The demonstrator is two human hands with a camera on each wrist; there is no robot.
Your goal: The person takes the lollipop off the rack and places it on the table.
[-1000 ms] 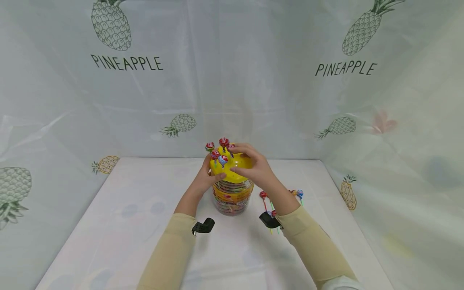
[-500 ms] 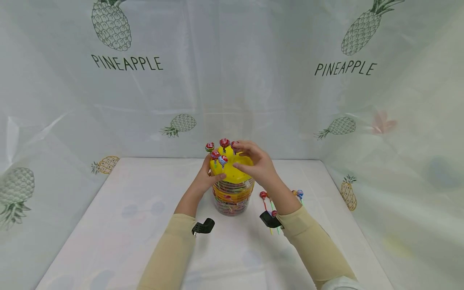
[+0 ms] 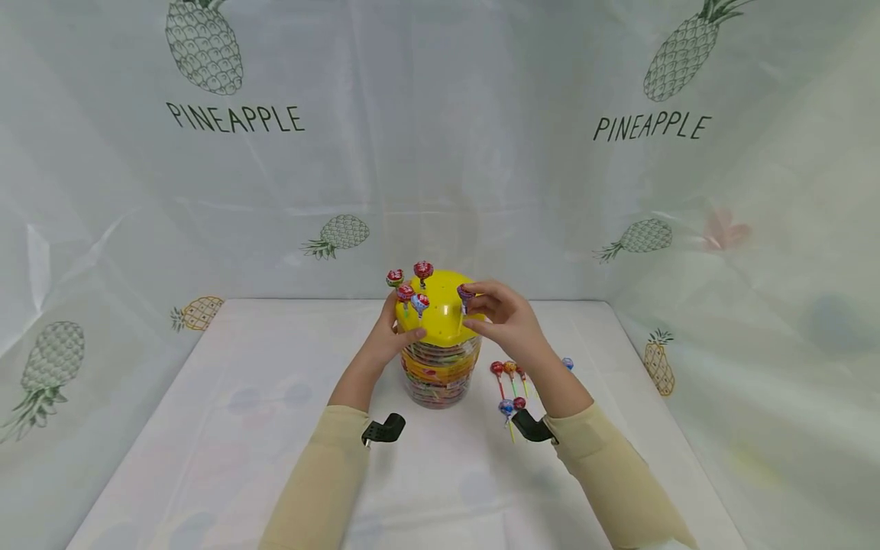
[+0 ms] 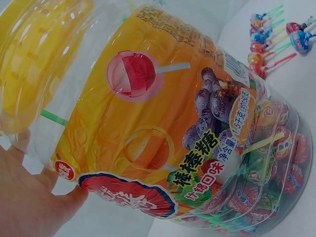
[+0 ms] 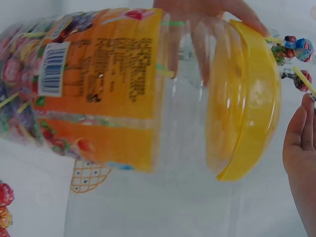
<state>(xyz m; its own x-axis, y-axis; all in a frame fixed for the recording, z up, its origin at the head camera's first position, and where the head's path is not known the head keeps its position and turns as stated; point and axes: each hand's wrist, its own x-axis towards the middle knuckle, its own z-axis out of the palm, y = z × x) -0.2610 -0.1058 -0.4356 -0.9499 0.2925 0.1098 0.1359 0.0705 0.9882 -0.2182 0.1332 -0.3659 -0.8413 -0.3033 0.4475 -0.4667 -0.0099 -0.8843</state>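
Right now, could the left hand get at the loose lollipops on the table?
Probably not directly: the left hand holds the jar, which stands between it and the loose lollipops.

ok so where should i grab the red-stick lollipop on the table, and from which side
Probably pinch its red stick just behind the round head, from above, on the side facing the lollipop jar. The stick is thin and straight, with an orange-wrapped lollipop close on its other side and a blue-wrapped one by its near end.
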